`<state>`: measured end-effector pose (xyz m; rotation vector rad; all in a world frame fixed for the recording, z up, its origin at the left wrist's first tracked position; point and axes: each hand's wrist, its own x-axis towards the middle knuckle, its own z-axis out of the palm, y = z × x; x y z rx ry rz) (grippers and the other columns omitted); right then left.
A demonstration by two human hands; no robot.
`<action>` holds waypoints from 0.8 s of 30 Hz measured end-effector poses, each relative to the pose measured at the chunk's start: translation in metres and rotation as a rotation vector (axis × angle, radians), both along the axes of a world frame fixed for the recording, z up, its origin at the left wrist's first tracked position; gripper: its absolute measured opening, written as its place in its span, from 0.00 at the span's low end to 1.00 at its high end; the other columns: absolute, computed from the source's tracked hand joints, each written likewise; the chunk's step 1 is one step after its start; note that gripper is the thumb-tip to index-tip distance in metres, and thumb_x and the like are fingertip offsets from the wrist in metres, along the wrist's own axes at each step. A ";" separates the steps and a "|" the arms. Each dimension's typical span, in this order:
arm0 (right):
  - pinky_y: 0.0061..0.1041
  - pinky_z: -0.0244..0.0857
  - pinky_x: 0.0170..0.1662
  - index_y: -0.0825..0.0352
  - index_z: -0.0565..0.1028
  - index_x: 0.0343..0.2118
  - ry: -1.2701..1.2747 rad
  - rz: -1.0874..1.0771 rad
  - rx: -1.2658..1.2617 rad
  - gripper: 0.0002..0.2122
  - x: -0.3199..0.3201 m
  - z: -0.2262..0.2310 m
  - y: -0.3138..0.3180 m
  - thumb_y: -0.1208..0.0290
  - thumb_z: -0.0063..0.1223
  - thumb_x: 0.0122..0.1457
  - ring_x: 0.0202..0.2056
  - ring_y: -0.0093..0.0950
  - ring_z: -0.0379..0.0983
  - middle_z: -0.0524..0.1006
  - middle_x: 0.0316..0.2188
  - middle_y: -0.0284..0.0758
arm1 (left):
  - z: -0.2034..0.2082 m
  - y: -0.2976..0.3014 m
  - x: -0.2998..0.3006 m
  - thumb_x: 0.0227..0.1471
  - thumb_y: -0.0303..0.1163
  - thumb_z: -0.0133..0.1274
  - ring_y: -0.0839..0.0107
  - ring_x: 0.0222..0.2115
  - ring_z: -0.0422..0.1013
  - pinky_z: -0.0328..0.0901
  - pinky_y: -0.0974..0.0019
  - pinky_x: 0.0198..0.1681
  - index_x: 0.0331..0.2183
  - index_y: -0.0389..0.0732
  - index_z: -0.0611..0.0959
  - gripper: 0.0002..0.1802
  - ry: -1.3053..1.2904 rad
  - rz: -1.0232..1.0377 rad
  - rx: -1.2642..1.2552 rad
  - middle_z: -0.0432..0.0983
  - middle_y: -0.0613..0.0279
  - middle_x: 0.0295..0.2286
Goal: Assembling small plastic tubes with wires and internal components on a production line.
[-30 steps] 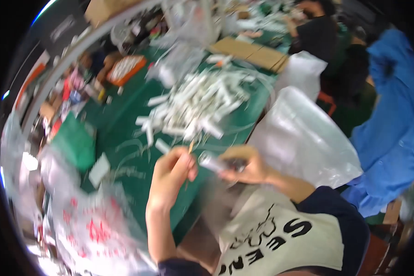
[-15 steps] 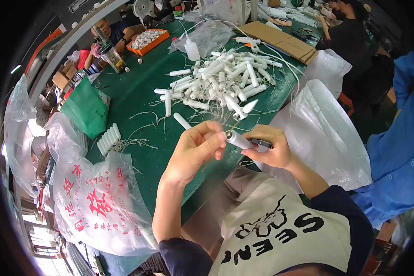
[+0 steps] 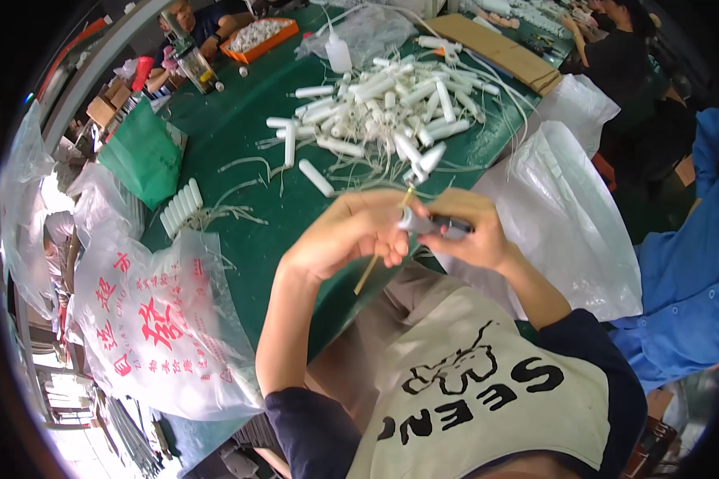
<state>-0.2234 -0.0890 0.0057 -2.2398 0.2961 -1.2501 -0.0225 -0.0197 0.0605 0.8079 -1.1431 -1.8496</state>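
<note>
My hands meet above the front edge of the green table. My right hand is closed around a white tube, its open end toward my left hand, and a dark, blocky object whose kind I cannot make out. Beside that end, my left hand has its fingers curled in on a thin yellowish-brown stick. The stick slants past the tube's mouth, and its lower end sticks out below my fingers. A heap of white tubes with thin wires lies just beyond.
Left on the table are a row of white tubes and a green bag. Farther off stand a squeeze bottle and an orange tray. A printed plastic bag hangs at left, white sacks at right. Other people sit across.
My left hand has turned and its fingers have come closer around the tube's end. More of the stick's lower end now shows below it. The view has shifted slightly.
</note>
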 end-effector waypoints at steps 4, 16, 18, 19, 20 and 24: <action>0.19 0.61 0.27 0.70 0.75 0.34 0.081 0.004 0.123 0.16 -0.004 -0.002 -0.007 0.78 0.62 0.39 0.24 0.23 0.68 0.74 0.23 0.33 | -0.011 -0.008 0.002 0.48 0.36 0.49 0.78 0.19 0.68 0.65 0.77 0.24 0.39 0.35 0.76 0.18 -0.006 0.131 0.066 0.72 0.64 0.19; 0.18 0.61 0.17 0.71 0.66 0.40 0.218 0.095 0.832 0.12 -0.062 -0.010 -0.026 0.70 0.31 0.62 0.14 0.22 0.68 0.73 0.21 0.38 | -0.006 -0.010 0.000 0.49 0.37 0.48 0.81 0.19 0.65 0.62 0.79 0.24 0.38 0.32 0.76 0.19 -0.040 0.249 0.088 0.71 0.68 0.18; 0.18 0.60 0.17 0.71 0.66 0.39 0.294 0.108 0.822 0.11 -0.069 -0.009 -0.026 0.70 0.31 0.62 0.14 0.21 0.67 0.73 0.21 0.38 | -0.003 -0.009 -0.003 0.48 0.38 0.49 0.81 0.19 0.65 0.62 0.79 0.24 0.38 0.32 0.76 0.19 -0.073 0.255 0.078 0.71 0.68 0.18; 0.18 0.60 0.16 0.71 0.67 0.39 0.372 0.120 0.812 0.11 -0.071 -0.009 -0.026 0.71 0.31 0.62 0.14 0.21 0.67 0.73 0.21 0.37 | -0.001 -0.008 -0.004 0.48 0.38 0.49 0.81 0.19 0.65 0.62 0.79 0.24 0.38 0.32 0.77 0.19 -0.105 0.259 0.069 0.71 0.68 0.18; 0.18 0.60 0.16 0.71 0.67 0.39 0.372 0.123 0.814 0.11 -0.073 -0.008 -0.025 0.71 0.31 0.62 0.14 0.21 0.67 0.73 0.21 0.37 | 0.000 -0.008 -0.005 0.48 0.38 0.49 0.81 0.19 0.65 0.62 0.79 0.24 0.38 0.32 0.77 0.19 -0.106 0.262 0.071 0.71 0.68 0.18; 0.17 0.59 0.16 0.72 0.68 0.37 0.465 0.151 0.767 0.11 -0.076 -0.003 -0.022 0.72 0.31 0.62 0.13 0.19 0.66 0.72 0.20 0.36 | 0.006 -0.005 -0.008 0.48 0.39 0.50 0.81 0.19 0.66 0.62 0.79 0.24 0.36 0.32 0.78 0.19 -0.139 0.222 0.042 0.72 0.67 0.18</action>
